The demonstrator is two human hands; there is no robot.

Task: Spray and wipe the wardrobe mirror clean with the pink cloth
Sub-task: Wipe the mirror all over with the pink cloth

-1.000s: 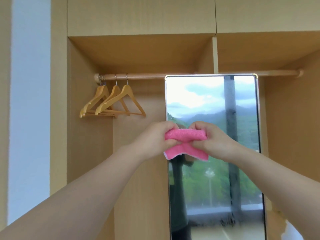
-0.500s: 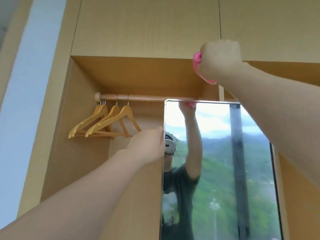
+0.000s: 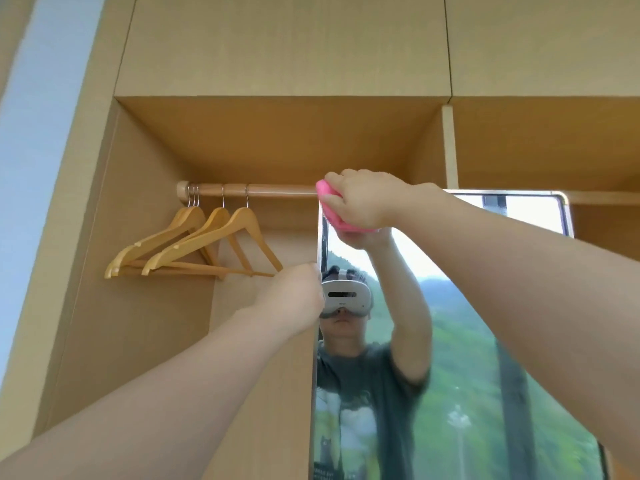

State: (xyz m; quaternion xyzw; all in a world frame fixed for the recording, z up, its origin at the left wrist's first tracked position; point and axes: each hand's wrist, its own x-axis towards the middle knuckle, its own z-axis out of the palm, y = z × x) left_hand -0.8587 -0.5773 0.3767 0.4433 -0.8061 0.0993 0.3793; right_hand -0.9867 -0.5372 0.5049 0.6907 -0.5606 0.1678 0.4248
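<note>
- Since half a second ago the right hand (image 3: 363,199) has dropped from above the wardrobe opening and now presses the pink cloth (image 3: 329,206) on the mirror (image 3: 450,323)'s top left corner.
- Wiping is just starting, I'd say; next it needs a steady sweep right along the top edge.
- Right fingers are curled tight round the cloth.
- Left hand (image 3: 294,299) grips the mirror's left edge, fingers curled round it.
</note>
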